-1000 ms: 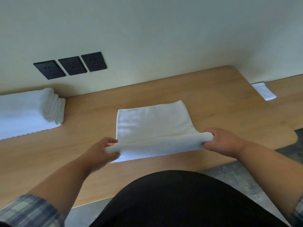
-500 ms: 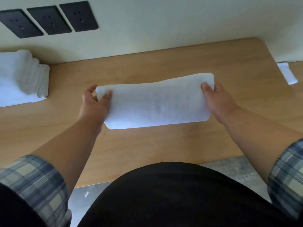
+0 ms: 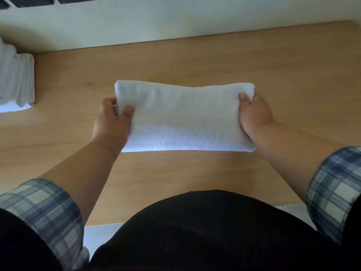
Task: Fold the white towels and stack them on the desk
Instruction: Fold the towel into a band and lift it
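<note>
I pinch the folded white towel (image 3: 185, 116) at both ends, left hand (image 3: 112, 122) and right hand (image 3: 254, 114), thumbs on top; it lies on the desk (image 3: 175, 59), well right of the towel stack (image 3: 16, 81).

Soft dim daylight, slight motion blur, wide-angle edge warp

The folded towel (image 3: 185, 122) is white terry cloth, nubbly and matt. The surface (image 3: 175, 61) is pale wood-grain, smooth with a dull sheen. The sleeves (image 3: 46, 208) are woven plaid cloth.
</note>
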Demonstrator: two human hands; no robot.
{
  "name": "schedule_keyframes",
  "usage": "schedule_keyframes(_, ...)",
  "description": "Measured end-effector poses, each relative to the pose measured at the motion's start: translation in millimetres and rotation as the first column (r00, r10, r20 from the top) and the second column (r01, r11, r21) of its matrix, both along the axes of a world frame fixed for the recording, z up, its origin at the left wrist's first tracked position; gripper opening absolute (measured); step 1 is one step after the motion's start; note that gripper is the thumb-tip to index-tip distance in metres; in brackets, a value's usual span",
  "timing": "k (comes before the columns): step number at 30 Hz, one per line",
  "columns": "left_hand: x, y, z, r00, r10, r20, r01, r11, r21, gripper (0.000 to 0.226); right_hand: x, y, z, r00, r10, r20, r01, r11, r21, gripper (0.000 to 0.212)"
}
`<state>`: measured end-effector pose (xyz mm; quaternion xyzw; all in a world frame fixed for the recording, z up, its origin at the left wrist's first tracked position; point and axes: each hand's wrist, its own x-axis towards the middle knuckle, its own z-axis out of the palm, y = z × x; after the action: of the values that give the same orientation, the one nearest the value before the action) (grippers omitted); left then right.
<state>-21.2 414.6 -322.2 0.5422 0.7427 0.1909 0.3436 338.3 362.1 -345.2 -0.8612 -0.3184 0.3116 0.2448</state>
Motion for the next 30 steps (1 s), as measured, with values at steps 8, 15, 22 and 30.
schedule_keyframes(8,32.0,9.3,3.9,0.972,0.041,-0.229,-0.074,0.988,-0.138,0.042,-8.8,1.4,-4.4,0.997,-0.046,0.06,0.047,0.999,-0.002,0.04)
schedule_keyframes(15,94.7,-3.1,15.1,0.473,-0.742,-0.476,0.829,0.557,-0.044,0.073,-14.3,0.7,-2.6,0.99,-0.042,0.132,0.046,0.999,-0.022,0.044)
schedule_keyframes(22,103.2,4.3,-9.2,0.355,-0.753,-0.553,0.829,0.528,-0.186,0.08,-27.7,14.3,19.5,0.94,-0.014,0.342,0.028,0.999,-0.036,0.061)
schedule_keyframes(30,100.6,3.9,-13.5,0.374,-0.751,-0.544,0.838,0.525,-0.148,0.082,-81.5,12.2,16.0,0.545,0.714,0.438,-0.671,0.685,-0.282,0.068)
